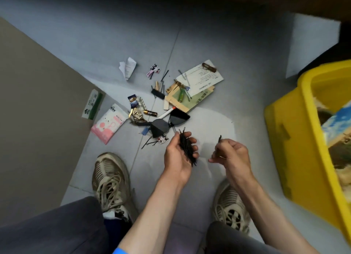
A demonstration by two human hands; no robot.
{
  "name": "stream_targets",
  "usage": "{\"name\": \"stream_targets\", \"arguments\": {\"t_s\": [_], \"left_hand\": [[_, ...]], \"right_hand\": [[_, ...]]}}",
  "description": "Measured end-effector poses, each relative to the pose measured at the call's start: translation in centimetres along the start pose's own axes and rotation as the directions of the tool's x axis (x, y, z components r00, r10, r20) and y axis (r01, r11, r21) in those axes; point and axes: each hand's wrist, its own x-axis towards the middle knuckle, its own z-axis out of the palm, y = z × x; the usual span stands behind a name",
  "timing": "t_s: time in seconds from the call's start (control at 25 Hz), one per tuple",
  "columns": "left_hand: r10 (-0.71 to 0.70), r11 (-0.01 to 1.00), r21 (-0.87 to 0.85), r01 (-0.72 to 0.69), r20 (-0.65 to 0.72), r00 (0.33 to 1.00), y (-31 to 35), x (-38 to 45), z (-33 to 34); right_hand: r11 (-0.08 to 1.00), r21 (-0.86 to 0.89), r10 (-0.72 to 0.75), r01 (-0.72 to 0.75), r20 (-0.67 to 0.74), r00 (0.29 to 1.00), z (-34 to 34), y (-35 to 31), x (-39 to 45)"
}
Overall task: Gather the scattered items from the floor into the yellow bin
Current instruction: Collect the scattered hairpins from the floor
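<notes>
My left hand [177, 153] is held palm up above the floor, its fingers curled round a bundle of black bobby pins [187, 149]. Just to its right, my right hand [231, 155] pinches a single black bobby pin [219, 142] between thumb and fingertips. Beyond the hands, scattered items lie on the grey tile floor: a black bow clip [167, 123], loose bobby pins [149, 144], a battery [150, 112], a pink tissue pack [109, 123], a green tube [181, 95], papers [201, 77] and a folded receipt [128, 67]. The yellow bin [307, 132] stands at the right.
A large cardboard sheet [34, 111] leans along the left. My two beige sneakers [110, 179] are planted on the floor near the hands. The bin holds a blue box and brownish stuff. A white panel [311, 42] and dark furniture lie at the back right.
</notes>
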Motion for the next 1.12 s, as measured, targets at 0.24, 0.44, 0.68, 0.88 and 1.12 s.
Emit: {"name": "stream_targets", "arguments": {"t_s": [0.24, 0.44, 0.68, 0.88, 1.12], "left_hand": [[-0.169, 0.968, 0.247, 0.053, 0.475, 0.863, -4.5, -6.4, 18.0], [-0.275, 0.87, 0.493, -0.002, 0.488, 0.828, -9.7, -9.5, 25.3], [-0.059, 0.921, 0.366, -0.134, 0.47, 0.881, -7.4, -7.9, 20.6], [0.209, 0.934, 0.253, -0.25, 0.178, 0.962, -3.1, -4.5, 12.3], [0.476, 0.72, 0.614, -0.324, -0.098, 0.874, 2.6, 0.8, 2.4]], "right_hand": [[0.874, 0.19, -0.346, 0.448, -0.403, 0.847, -9.1, -10.3, -5.4], [0.915, -0.149, -0.368, 0.376, -0.691, 0.622, -16.5, -11.9, -6.6], [0.843, -0.341, -0.533, 0.417, -0.421, 0.734, -13.7, -10.9, -5.7], [0.78, -0.364, -0.526, 0.509, 0.059, 0.848, -4.7, -8.1, -4.3], [0.581, -0.67, -0.341, 0.462, 0.315, 0.886, 1.9, -3.5, 0.3]]}}
